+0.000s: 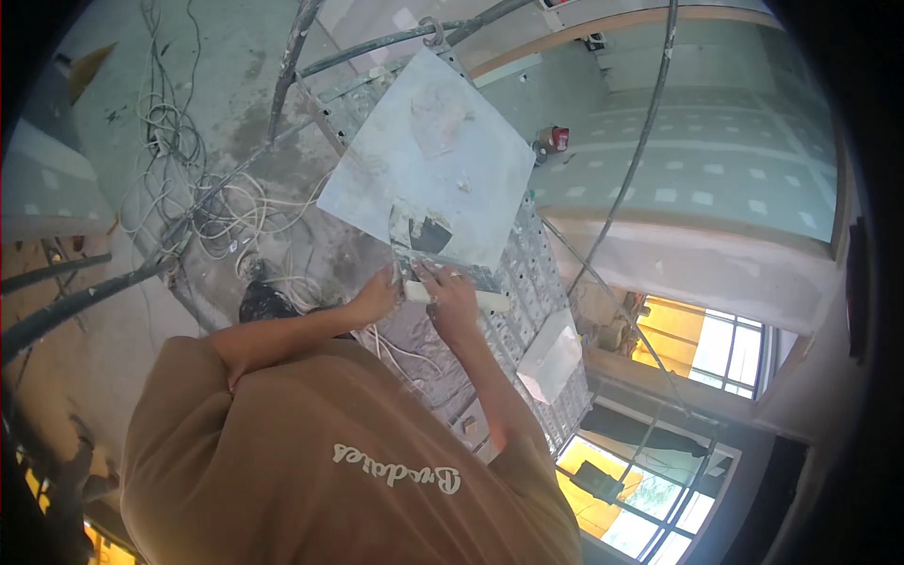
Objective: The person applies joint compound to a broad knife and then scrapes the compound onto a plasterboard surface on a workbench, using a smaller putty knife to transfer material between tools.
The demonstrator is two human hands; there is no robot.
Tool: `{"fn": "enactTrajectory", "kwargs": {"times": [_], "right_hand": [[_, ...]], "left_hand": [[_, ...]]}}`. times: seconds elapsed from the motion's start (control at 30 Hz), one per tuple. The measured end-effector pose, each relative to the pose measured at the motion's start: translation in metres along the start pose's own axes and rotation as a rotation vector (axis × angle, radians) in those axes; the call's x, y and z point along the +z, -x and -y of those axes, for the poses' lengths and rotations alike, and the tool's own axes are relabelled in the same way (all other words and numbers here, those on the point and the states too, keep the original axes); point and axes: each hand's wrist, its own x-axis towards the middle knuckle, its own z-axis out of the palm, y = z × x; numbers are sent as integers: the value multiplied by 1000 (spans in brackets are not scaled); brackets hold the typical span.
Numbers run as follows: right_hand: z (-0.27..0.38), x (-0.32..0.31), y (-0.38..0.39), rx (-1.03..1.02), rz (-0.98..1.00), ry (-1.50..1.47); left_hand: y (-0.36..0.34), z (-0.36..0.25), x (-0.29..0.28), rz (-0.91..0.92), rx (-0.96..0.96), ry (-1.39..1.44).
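At the near corner of a pale square board [443, 174], which rests over a perforated metal platform [538, 273], a wide-bladed tool [482, 277] with an off-white handle can be seen in the head view. The tool is gripped by the right hand [452, 297], with its fingers laid forward over the dirty blade. The left hand [379, 297] is placed at the tool's left end; whether it is closed on the tool or only touching cannot be told.

For good work, it seems best that the blade be supported evenly from both ends, and that the fingertips be kept behind its edge. The board should not be pushed from its near corner, since tipping is judged possible.

Farther up the board, a dark flat piece [430, 235] and a pale smear [441, 105] are found. Beside the hands, a white block [551, 358] is set on the platform. On the left, loose cables [247, 215] are spread near a foot [254, 268], so tripping may be feared. Free reach toward the right is crossed by a slanting tube [621, 193].
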Motion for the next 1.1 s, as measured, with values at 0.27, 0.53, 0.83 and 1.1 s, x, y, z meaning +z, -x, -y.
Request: {"fn": "enactTrajectory", "kwargs": {"times": [0.27, 0.53, 0.83, 1.1], "right_hand": [[-3, 28, -51, 59, -91, 39], [14, 26, -24, 25, -42, 79], [9, 14, -48, 164, 45, 74], [0, 8, -87, 125, -51, 124]], "left_hand": [[2, 3, 3, -98, 129, -113], [-6, 18, -5, 0, 157, -101], [0, -11, -12, 22, -95, -55], [-15, 13, -12, 26, 62, -34]]}}
